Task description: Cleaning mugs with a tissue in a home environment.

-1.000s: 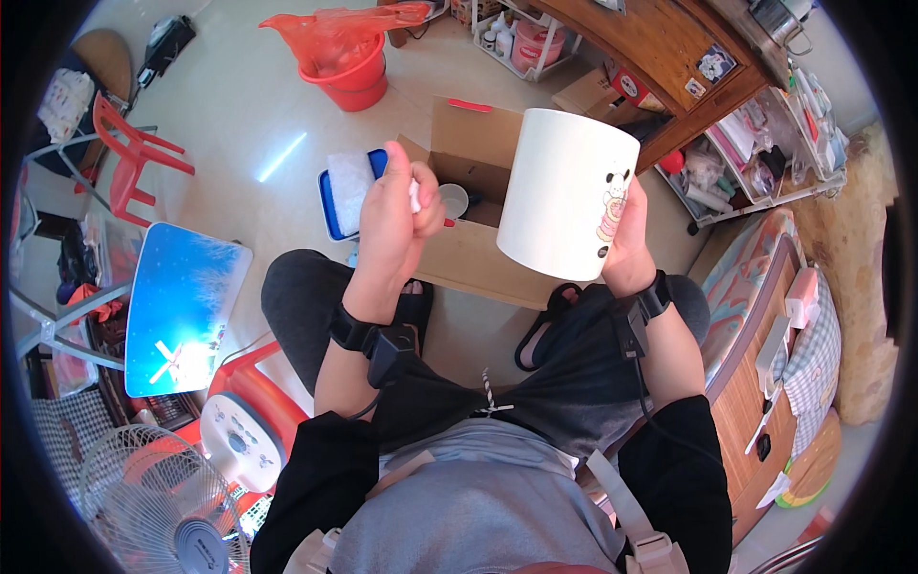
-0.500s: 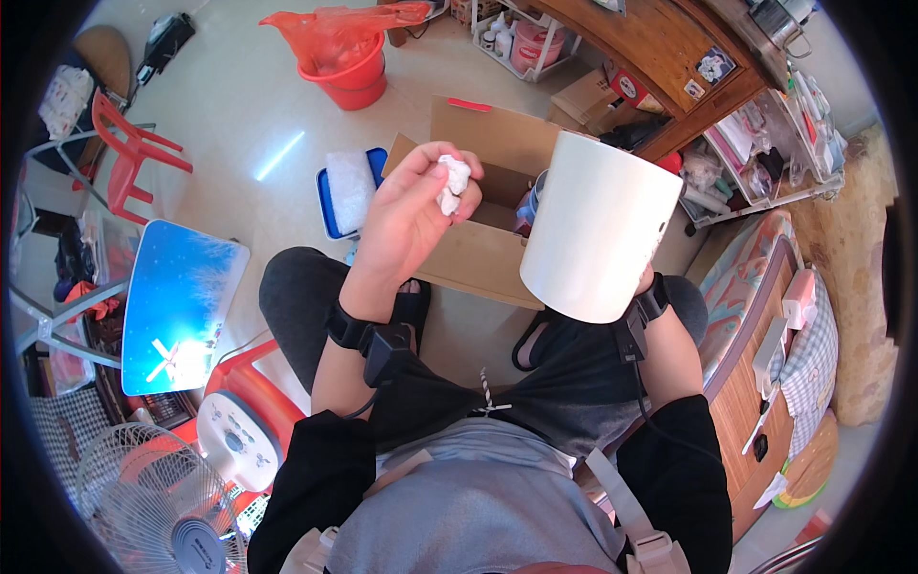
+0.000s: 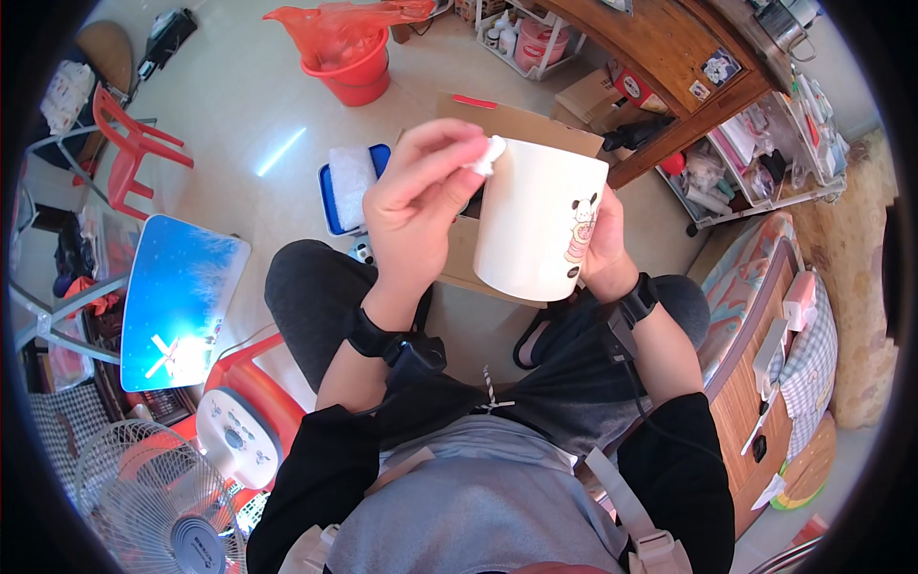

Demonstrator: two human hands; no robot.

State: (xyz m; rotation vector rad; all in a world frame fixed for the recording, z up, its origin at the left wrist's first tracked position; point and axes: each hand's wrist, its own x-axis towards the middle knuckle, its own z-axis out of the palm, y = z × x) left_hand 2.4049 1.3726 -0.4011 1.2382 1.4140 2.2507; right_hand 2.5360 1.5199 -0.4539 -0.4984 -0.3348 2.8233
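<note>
My left hand (image 3: 411, 201) pinches a crumpled white wad (image 3: 491, 156) that looks like tissue or a wipe. The wad is at the upper left rim of a white cylindrical container (image 3: 531, 220), and seems to touch it. My right hand (image 3: 609, 251) grips this container from its right side, fingers partly hidden behind it. A small cartoon animal print (image 3: 581, 230) shows on the container's right side. Below and behind it stands an open cardboard box (image 3: 535, 127) between my feet, its inside mostly covered by the container and my left hand.
Left of the box lies a blue tray (image 3: 330, 196) with a white pad-like thing (image 3: 352, 187). Farther off is a red bucket (image 3: 354, 86) lined with a red bag. A fan (image 3: 158, 497) and a red chair (image 3: 134, 158) are at left, a wooden desk (image 3: 660, 57) at upper right.
The container has moved left and turned, so its cartoon print now shows. My left hand has brought the white wad up and right to the container's rim.
</note>
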